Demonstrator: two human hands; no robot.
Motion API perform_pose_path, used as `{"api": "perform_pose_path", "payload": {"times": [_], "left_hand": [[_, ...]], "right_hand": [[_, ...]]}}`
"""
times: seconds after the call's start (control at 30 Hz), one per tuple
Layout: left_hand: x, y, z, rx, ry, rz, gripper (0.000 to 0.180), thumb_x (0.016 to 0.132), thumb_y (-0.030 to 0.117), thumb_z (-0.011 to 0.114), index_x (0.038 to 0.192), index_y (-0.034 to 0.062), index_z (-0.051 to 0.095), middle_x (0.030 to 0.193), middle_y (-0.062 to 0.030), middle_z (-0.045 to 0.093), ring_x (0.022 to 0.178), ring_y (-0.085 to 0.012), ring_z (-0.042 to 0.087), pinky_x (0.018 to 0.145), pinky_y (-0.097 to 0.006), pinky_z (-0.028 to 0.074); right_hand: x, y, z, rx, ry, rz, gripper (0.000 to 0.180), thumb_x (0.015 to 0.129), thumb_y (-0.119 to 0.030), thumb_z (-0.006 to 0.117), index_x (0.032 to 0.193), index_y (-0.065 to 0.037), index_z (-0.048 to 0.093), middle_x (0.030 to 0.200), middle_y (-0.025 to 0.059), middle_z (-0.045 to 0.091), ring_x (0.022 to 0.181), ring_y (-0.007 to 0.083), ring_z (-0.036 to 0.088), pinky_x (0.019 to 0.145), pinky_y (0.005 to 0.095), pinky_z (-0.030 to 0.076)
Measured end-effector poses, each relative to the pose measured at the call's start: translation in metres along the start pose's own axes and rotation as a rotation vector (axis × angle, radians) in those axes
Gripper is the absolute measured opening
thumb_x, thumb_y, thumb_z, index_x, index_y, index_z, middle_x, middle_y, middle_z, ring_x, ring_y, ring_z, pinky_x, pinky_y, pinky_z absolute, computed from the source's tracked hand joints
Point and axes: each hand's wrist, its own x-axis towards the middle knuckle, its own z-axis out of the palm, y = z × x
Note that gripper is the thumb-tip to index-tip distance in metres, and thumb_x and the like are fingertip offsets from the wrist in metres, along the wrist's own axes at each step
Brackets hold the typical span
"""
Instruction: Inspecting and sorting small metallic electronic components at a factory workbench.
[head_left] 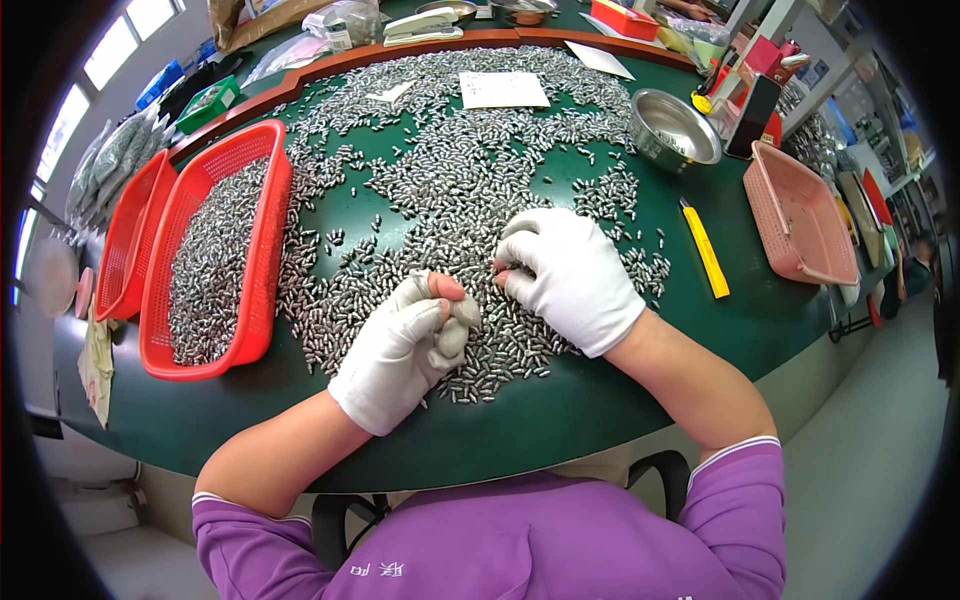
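My left grip (405, 345) is clenched on small metal bits (450, 200); my right grip (565, 275) pinches one on the green surface (560, 410).

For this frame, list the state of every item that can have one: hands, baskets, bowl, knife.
left hand: gloved, fist closed, resting on the small metal parts
right hand: gloved, fingers curled on the parts
red basket: partly filled with parts
second red basket: contents unclear
pink basket: empty
steel bowl: upright, empty
yellow utility knife: lying flat, untouched
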Motion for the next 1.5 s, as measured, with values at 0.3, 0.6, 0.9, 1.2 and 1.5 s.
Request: {"api": "perform_pose_path", "payload": {"times": [0.3, 0.6, 0.9, 1.2, 1.5], "left_hand": [[0.0, 0.0, -0.001, 0.037, 0.02, -0.018, 0.02, 0.091, 0.021, 0.065, 0.104, 0.012, 0.053, 0.091, -0.0038, 0.055, 0.064, -0.0073, 0.042, 0.057, -0.02, 0.035], [-0.004, 0.006, 0.013, 0.223, 0.074, -0.114, 0.021, 0.093, 0.024, 0.064, 0.104, 0.0116, 0.051, 0.096, 0.0011, 0.061, 0.069, -0.003, 0.05, 0.06, -0.017, 0.04], [-0.003, 0.006, 0.012, 0.238, 0.072, -0.13, 0.022, 0.094, 0.026, 0.063, 0.104, 0.0115, 0.051, 0.087, 0.0, 0.055, 0.064, -0.0063, 0.042, 0.059, -0.019, 0.036], [-0.003, 0.004, 0.012, 0.244, 0.098, -0.112, 0.019, 0.096, 0.027, 0.061, 0.103, 0.0114, 0.051, 0.087, -0.0001, 0.055, 0.064, -0.0057, 0.043, 0.059, -0.019, 0.037], [0.0, 0.002, 0.005, 0.117, 0.038, -0.078, 0.015, 0.095, 0.018, 0.058, 0.106, 0.0105, 0.052, 0.093, -0.0025, 0.059, 0.065, -0.0063, 0.046, 0.059, -0.019, 0.039]], "right_hand": [[0.001, -0.003, -0.001, 0.079, 0.146, -0.071, 0.01, 0.072, -0.01, 0.071, 0.078, -0.007, 0.064, 0.09, 0.0068, 0.064, 0.083, 0.0275, 0.061, 0.075, 0.038, 0.05], [0.004, -0.018, -0.014, 0.383, 0.146, -0.315, 0.024, 0.064, -0.01, 0.08, 0.081, -0.005, 0.064, 0.088, 0.0104, 0.065, 0.079, 0.0297, 0.064, 0.068, 0.038, 0.052], [0.002, -0.004, -0.007, 0.218, 0.219, -0.165, 0.02, 0.069, -0.002, 0.075, 0.087, -0.006, 0.068, 0.095, 0.0092, 0.066, 0.084, 0.0286, 0.064, 0.073, 0.0374, 0.052], [-0.002, 0.004, 0.0, 0.06, 0.028, -0.043, 0.012, 0.073, -0.012, 0.072, 0.082, -0.008, 0.067, 0.094, 0.0068, 0.065, 0.088, 0.0274, 0.063, 0.078, 0.0372, 0.051], [0.001, 0.002, 0.003, 0.076, 0.054, -0.085, 0.01, 0.071, -0.011, 0.071, 0.079, -0.007, 0.065, 0.093, 0.0067, 0.065, 0.087, 0.0276, 0.063, 0.077, 0.0377, 0.051]]}}
